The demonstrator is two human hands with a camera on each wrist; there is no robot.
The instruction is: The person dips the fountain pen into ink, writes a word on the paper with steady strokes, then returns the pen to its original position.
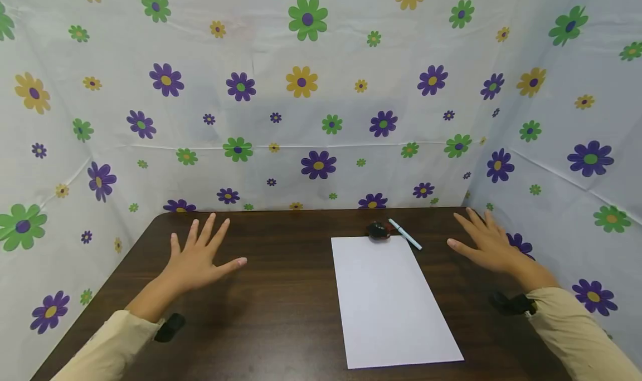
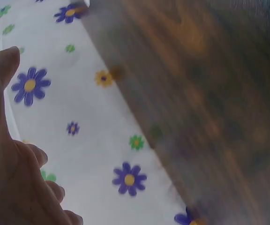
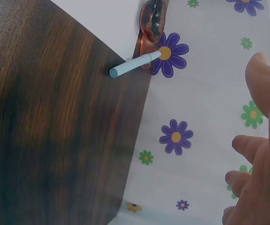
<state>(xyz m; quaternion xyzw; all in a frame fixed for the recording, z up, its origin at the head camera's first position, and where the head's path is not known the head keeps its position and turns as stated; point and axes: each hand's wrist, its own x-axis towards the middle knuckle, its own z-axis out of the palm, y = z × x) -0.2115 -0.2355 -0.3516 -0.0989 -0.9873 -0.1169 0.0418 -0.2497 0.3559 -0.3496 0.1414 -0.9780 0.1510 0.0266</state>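
Over the left part of the table my left hand [image 1: 193, 261] is held with fingers spread, holding nothing. My right hand [image 1: 489, 246], also spread and bare of any object, hovers above the table's right side. Nearest to it is a light blue pen [image 1: 405, 234], lying slanted by the top right corner of a white sheet of paper [image 1: 391, 303]. A small dark, glossy object with a reddish part [image 1: 378, 230] sits at the paper's top edge. In the right wrist view the pen [image 3: 135, 64] lies beside that reddish, see-through object [image 3: 152, 23].
The dark wooden table [image 1: 281, 314] ends at a white flowered cloth [image 1: 271, 52] hanging behind it and along both sides. Dark wrist devices [image 1: 169, 327] hang under both cream sleeves [image 1: 107, 350].
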